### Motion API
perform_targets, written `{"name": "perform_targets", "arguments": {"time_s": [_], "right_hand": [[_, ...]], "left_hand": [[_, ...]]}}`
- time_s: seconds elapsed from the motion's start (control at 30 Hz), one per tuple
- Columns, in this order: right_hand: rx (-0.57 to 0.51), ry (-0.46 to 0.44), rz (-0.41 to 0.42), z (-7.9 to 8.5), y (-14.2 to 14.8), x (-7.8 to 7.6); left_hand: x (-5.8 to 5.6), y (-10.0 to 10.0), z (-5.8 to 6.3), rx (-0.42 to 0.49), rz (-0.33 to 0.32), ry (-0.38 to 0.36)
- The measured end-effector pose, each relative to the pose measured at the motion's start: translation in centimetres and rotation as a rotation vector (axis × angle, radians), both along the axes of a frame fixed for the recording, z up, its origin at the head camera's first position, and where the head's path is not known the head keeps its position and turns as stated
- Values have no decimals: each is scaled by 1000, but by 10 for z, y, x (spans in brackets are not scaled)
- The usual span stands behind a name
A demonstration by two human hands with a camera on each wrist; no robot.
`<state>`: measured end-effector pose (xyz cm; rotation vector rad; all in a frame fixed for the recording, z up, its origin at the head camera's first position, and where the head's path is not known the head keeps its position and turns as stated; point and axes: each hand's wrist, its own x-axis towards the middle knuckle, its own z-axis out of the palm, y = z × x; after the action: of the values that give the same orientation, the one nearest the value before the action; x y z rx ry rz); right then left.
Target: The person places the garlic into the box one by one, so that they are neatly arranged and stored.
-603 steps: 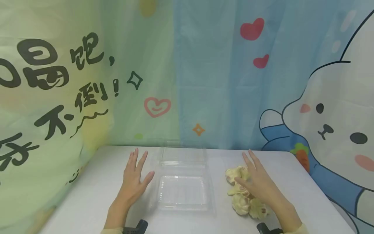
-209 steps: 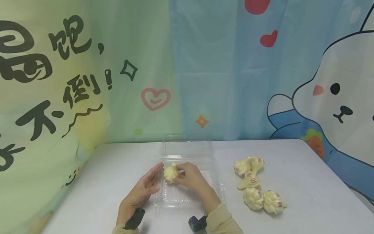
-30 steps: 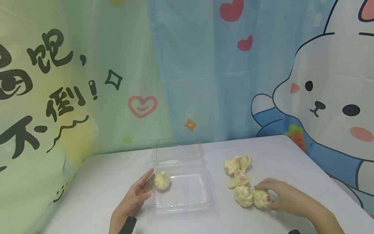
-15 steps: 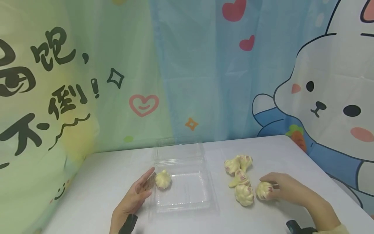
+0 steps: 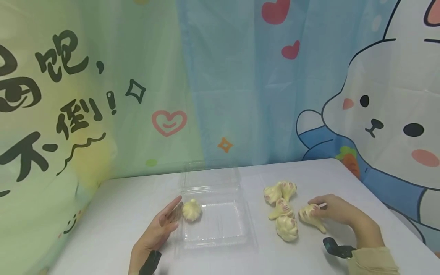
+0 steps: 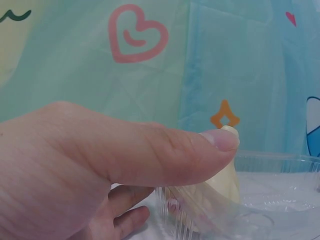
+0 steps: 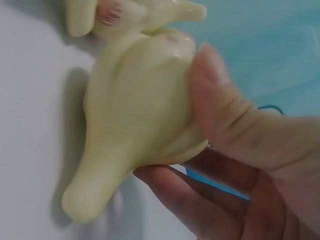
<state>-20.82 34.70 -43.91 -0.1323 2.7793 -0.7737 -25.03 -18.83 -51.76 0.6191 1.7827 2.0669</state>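
My right hand [image 5: 335,210] pinches a garlic bulb [image 5: 311,217] between thumb and fingers, its stem pointing down toward me. In the right wrist view this garlic bulb [image 7: 135,105] fills the middle, with the thumb on one side and fingers beneath. My left hand [image 5: 158,229] rests beside the left wall of a clear plastic clamshell box [image 5: 220,244], fingers fairly straight. The left wrist view shows the thumb in front of the box wall; whether it touches is hard to tell. One garlic bulb [image 5: 191,210] stands upright in the box's left rear part, stem up.
Several garlic bulbs [image 5: 287,228] lie in a cluster on the white table [image 5: 261,259], between the box and my right hand. The box's lid [image 5: 209,179] lies folded back toward the curtain [image 5: 233,95] behind the table.
My right hand has taken hold of the nearest right garlic bulb, drawn it away from the cluster and turned it so its stem points toward me. The left hand has stayed put.
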Motion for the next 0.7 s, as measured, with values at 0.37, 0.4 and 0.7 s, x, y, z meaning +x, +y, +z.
{"name": "perform_targets", "arguments": {"time_s": [0.37,0.4,0.7], "right_hand": [[85,-23,-128,-1,-2,-4],[92,-29,-130,-1,-2,-4],[-18,53,-66,-6,-4,-2]], "left_hand": [[1,0,2,-36,21,-19],[1,0,2,-37,21,-17],[0,0,1,-28,11,-2]]}}
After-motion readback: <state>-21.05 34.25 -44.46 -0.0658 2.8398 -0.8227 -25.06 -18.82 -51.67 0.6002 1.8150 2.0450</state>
